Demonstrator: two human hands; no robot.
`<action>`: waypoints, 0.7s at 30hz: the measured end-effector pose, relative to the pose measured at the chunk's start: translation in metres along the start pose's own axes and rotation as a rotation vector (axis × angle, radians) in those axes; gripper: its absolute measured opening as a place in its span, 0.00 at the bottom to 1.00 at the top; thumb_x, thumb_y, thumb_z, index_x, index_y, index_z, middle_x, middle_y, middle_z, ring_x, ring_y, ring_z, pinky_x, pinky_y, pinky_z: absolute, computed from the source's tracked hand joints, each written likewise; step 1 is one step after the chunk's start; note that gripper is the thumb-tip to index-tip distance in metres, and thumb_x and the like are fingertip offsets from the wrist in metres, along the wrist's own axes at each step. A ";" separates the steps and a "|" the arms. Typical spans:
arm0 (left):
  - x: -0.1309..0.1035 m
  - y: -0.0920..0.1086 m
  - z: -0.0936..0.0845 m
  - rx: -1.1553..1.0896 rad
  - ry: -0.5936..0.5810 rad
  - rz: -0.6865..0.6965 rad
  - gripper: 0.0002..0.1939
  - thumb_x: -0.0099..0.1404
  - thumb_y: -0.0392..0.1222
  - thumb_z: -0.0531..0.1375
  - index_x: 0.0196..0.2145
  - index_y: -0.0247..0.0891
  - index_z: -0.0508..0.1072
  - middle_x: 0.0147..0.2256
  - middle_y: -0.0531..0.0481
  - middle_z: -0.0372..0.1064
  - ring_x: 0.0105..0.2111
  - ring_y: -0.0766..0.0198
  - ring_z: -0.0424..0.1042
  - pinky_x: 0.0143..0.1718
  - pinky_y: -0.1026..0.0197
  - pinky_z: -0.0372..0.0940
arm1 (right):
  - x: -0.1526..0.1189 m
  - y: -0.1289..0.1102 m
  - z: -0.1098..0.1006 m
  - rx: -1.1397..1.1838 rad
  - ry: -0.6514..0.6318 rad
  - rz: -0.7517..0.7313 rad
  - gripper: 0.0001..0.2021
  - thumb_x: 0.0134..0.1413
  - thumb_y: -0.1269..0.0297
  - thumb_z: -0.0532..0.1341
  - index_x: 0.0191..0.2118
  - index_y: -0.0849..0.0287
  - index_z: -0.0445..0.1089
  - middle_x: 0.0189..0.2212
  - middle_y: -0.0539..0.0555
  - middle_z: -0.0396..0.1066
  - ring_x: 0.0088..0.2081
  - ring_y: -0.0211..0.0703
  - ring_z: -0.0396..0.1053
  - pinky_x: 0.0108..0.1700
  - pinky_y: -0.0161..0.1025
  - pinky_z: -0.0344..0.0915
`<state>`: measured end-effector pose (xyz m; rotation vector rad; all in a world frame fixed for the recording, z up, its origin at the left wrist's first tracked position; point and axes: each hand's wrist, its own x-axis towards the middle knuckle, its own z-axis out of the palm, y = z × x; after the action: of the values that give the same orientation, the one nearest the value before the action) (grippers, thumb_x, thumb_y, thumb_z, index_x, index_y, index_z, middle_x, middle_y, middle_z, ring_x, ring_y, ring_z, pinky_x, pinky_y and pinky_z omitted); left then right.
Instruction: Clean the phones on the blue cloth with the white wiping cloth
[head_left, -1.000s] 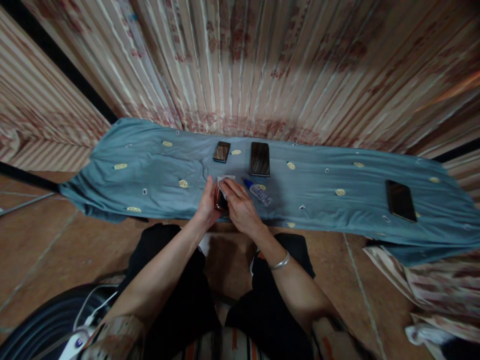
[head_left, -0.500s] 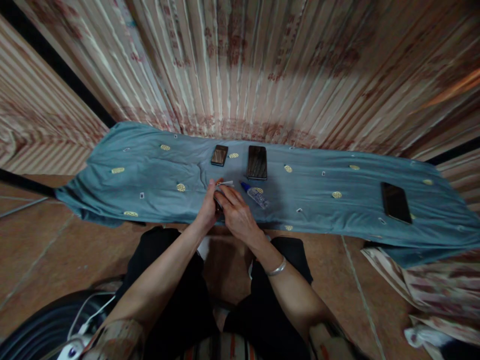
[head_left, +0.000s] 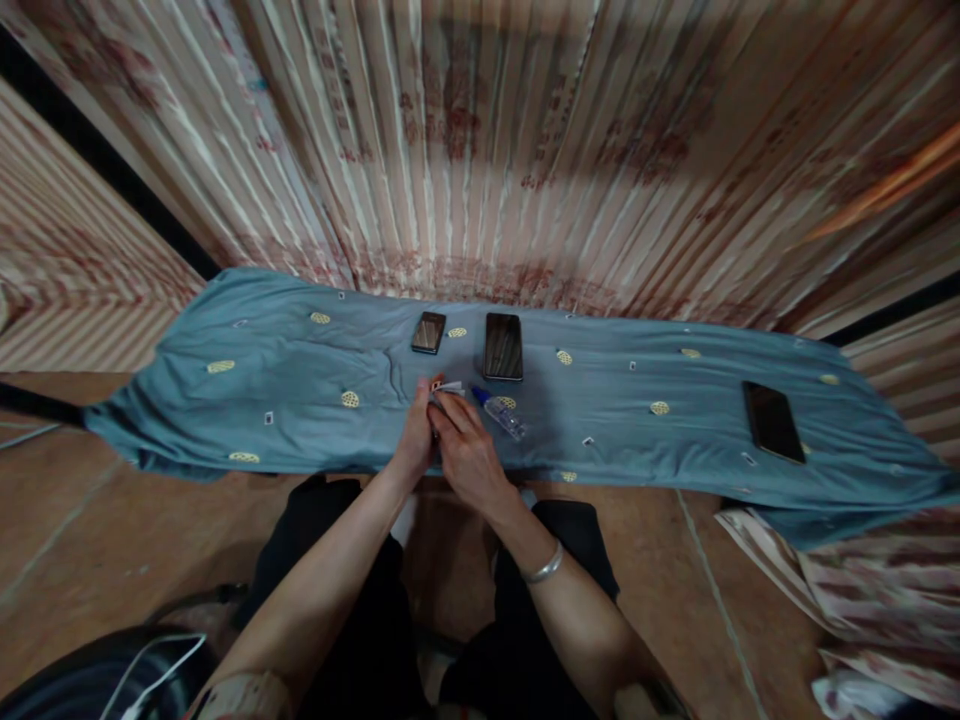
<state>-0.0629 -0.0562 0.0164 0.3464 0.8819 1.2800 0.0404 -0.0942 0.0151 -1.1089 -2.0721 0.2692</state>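
Note:
My left hand (head_left: pixel 415 435) and my right hand (head_left: pixel 469 450) meet over the front edge of the cloth-covered surface, fingers closed together around a small item. Most of that item is hidden by the fingers. A pale strip (head_left: pixel 452 386) with an orange patch pokes out beyond the fingertips; its kind is unclear. Just right of my right hand's fingers lies a clear plastic item with a blue tip (head_left: pixel 501 414), perhaps a correction tape or glue tube. Beyond the hands rest a small dark phone-like device (head_left: pixel 428 333) and a larger black phone (head_left: pixel 502 347).
Another black phone-like device (head_left: pixel 773 421) lies toward the right end. The blue-green cloth (head_left: pixel 300 375) with yellow prints is wrinkled on its left side. Striped curtains (head_left: pixel 465 150) hang right behind it, and dark poles (head_left: pixel 112 150) stand at the sides.
The whole scene sits slightly lower and further left in view, as the camera has shifted. My hands stay together around the small item, with only slight finger movement.

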 end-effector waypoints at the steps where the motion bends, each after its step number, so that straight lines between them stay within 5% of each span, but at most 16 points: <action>1: -0.002 -0.001 0.004 0.021 0.037 0.054 0.15 0.73 0.47 0.55 0.42 0.38 0.80 0.37 0.47 0.80 0.47 0.61 0.78 0.52 0.66 0.68 | 0.001 0.002 0.000 0.005 0.014 0.014 0.24 0.64 0.76 0.49 0.62 0.64 0.69 0.63 0.65 0.67 0.67 0.53 0.60 0.68 0.53 0.63; 8: -0.008 0.007 0.028 -0.031 0.076 0.021 0.18 0.73 0.48 0.53 0.38 0.35 0.78 0.38 0.45 0.80 0.50 0.57 0.77 0.55 0.58 0.69 | 0.005 0.020 0.003 0.035 0.055 0.133 0.27 0.65 0.75 0.48 0.68 0.63 0.60 0.66 0.65 0.63 0.69 0.51 0.58 0.70 0.56 0.59; 21: 0.010 -0.007 0.022 -0.055 0.049 0.066 0.12 0.68 0.46 0.60 0.39 0.35 0.79 0.45 0.46 0.80 0.57 0.58 0.73 0.61 0.58 0.64 | 0.011 0.025 -0.002 0.068 0.061 0.118 0.27 0.67 0.74 0.47 0.68 0.61 0.61 0.66 0.63 0.63 0.69 0.49 0.57 0.70 0.54 0.59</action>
<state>-0.0421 -0.0440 0.0225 0.3039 0.8811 1.3761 0.0539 -0.0715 0.0100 -1.1860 -1.9326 0.3564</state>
